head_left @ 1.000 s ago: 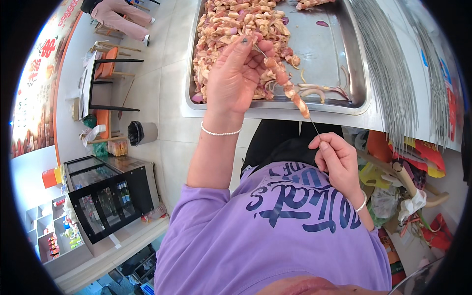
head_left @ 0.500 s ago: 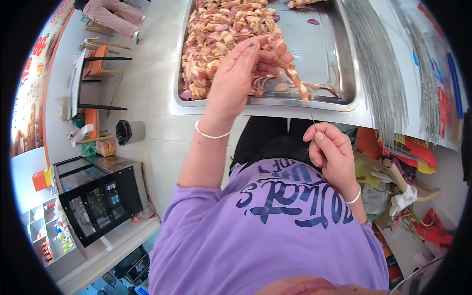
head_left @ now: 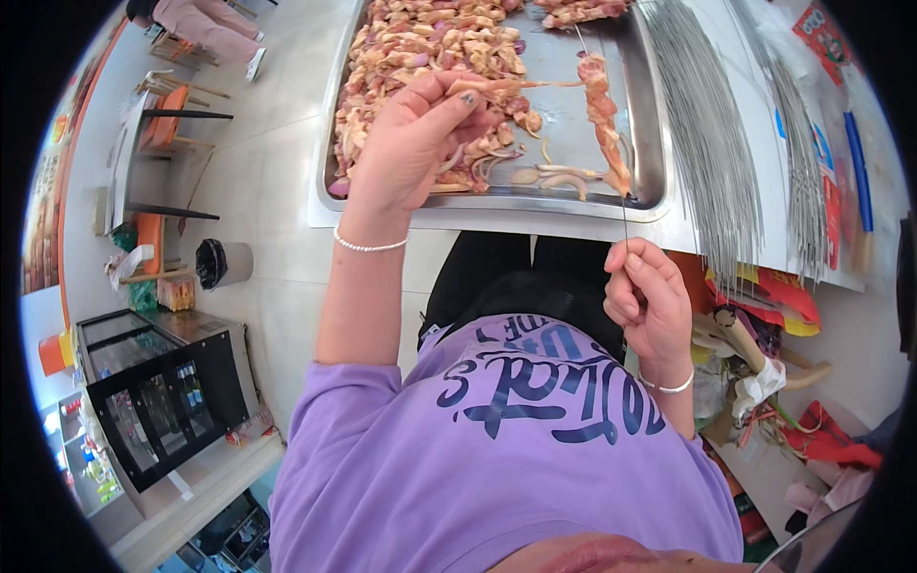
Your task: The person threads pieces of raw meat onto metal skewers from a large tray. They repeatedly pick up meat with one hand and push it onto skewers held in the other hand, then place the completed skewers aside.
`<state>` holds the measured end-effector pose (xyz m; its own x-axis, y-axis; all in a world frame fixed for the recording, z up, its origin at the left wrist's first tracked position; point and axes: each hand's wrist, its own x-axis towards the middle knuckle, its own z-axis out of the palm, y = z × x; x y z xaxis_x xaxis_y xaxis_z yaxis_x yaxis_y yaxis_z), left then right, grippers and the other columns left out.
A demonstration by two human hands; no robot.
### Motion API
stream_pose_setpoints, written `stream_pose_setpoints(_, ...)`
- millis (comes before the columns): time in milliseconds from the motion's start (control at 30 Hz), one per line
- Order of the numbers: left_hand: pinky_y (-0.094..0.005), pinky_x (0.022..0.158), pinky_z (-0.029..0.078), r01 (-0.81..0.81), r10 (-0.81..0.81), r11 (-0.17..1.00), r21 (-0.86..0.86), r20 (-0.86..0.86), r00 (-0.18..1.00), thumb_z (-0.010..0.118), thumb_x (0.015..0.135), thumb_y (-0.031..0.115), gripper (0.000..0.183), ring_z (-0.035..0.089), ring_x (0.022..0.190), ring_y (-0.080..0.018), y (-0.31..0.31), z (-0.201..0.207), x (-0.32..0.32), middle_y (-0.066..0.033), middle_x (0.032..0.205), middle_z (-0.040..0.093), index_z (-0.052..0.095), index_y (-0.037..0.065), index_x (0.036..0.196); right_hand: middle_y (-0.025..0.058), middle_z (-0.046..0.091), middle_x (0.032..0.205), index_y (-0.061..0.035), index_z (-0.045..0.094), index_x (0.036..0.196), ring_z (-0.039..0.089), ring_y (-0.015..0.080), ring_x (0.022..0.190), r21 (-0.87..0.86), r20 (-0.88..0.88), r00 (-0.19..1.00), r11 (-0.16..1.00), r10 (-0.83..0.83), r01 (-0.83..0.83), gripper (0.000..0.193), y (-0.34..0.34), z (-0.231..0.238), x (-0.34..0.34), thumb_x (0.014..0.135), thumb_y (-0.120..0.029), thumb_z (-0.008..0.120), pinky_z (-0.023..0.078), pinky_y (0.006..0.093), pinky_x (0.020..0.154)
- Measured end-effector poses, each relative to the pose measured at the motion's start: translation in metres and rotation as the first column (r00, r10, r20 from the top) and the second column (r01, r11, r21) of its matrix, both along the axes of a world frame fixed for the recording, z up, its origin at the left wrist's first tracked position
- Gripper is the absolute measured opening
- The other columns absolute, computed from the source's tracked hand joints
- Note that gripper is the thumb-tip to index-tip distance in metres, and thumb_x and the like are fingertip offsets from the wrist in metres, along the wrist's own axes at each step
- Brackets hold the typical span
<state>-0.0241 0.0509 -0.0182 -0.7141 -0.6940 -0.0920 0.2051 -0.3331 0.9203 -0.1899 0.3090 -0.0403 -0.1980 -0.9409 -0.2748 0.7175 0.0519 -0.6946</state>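
Observation:
My left hand (head_left: 415,143) reaches over a steel tray (head_left: 564,205) and pinches a strip of raw meat (head_left: 511,88) drawn out from the pile of meat pieces (head_left: 420,48). My right hand (head_left: 645,296) sits below the tray's near edge, pinching the lower end of a thin metal skewer (head_left: 623,215). Several meat pieces (head_left: 604,119) are threaded on its upper part, which stands over the tray. The skewer's tip points away from me.
Bundles of bare metal skewers (head_left: 712,143) lie on the counter right of the tray. Loaded skewers (head_left: 583,11) rest at the tray's far end. Below left are a glass-door drinks cooler (head_left: 162,392), a black bin (head_left: 215,263) and chairs (head_left: 158,124). Clutter and bags (head_left: 764,363) fill the lower right.
My left hand lifted off the skewer and now draws a meat strip from the pile. The skewer in my right hand swung more upright and rightward.

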Motion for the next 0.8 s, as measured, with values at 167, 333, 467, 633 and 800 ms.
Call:
stream_pose_setpoints(167, -0.0328, 0.089, 0.056, -0.096, 0.147, 0.976, 0.197, -0.265, 0.953, 0.059, 0.099, 0.01, 0.011, 0.068, 0.094, -0.0196, -0.003, -0.001, -0.01, -0.0077, 0.102, 0.069, 0.063, 0.004, 0.108, -0.003, 0.047, 0.06, 0.0018, 0.061, 0.101, 0.035, 0.0018, 0.05, 0.076, -0.154, 0.985, 0.995, 0.077, -0.066, 0.02, 0.003, -0.001, 0.005, 0.103, -0.012, 0.046, 0.024, 0.0186, 0.046)
stream_pose_setpoints(333, -0.0326, 0.088, 0.054, -0.151, 0.179, 0.98, 0.127, -0.251, 0.951, 0.057, 0.1, 0.01, 0.015, 0.067, 0.096, -0.0195, -0.003, 0.006, -0.017, -0.0105, 0.103, 0.069, 0.06, 0.002, 0.111, -0.0033, 0.049, 0.061, 0.0007, 0.063, 0.1, 0.035, 0.0017, 0.051, 0.11, -0.255, 0.952, 0.983, 0.169, -0.145, 0.021, 0.004, 0.001, 0.008, 0.103, -0.012, 0.047, 0.023, 0.0187, 0.047)
stream_pose_setpoints(467, -0.0325, 0.088, 0.052, -0.244, 0.218, 0.965, -0.1, -0.213, 0.952, 0.055, 0.1, 0.011, 0.015, 0.066, 0.101, -0.0196, -0.001, 0.008, -0.022, -0.0119, 0.104, 0.069, 0.061, 0.001, 0.11, -0.0039, 0.048, 0.061, 0.0005, 0.063, 0.1, 0.035, 0.0016, 0.052, 0.168, -0.282, 0.937, 0.972, 0.206, -0.163, 0.021, 0.003, 0.002, 0.008, 0.103, -0.012, 0.047, 0.023, 0.0188, 0.048)
stream_pose_setpoints(633, -0.032, 0.086, 0.053, -0.305, 0.279, 0.942, -0.138, -0.184, 0.943, 0.057, 0.1, 0.011, 0.014, 0.067, 0.098, -0.0202, 0.003, 0.009, -0.023, -0.0116, 0.103, 0.07, 0.061, 0.002, 0.111, -0.004, 0.048, 0.062, 0.001, 0.063, 0.099, 0.036, 0.0019, 0.053, 0.167, -0.355, 0.925, 0.983, 0.135, -0.079, 0.021, 0.001, 0.004, 0.011, 0.103, -0.012, 0.047, 0.025, 0.0188, 0.049)
stream_pose_setpoints(800, -0.0292, 0.083, 0.055, -0.268, 0.258, 0.961, -0.069, -0.122, 0.958, 0.058, 0.101, 0.014, 0.014, 0.069, 0.09, -0.0186, 0.004, 0.007, -0.024, -0.0133, 0.102, 0.071, 0.06, 0.003, 0.109, -0.004, 0.047, 0.062, 0.0015, 0.063, 0.1, 0.036, 0.0023, 0.054, 0.144, -0.355, 0.922, 0.983, 0.155, -0.11, 0.021, 0.001, 0.002, 0.011, 0.103, -0.013, 0.047, 0.026, 0.0191, 0.05)
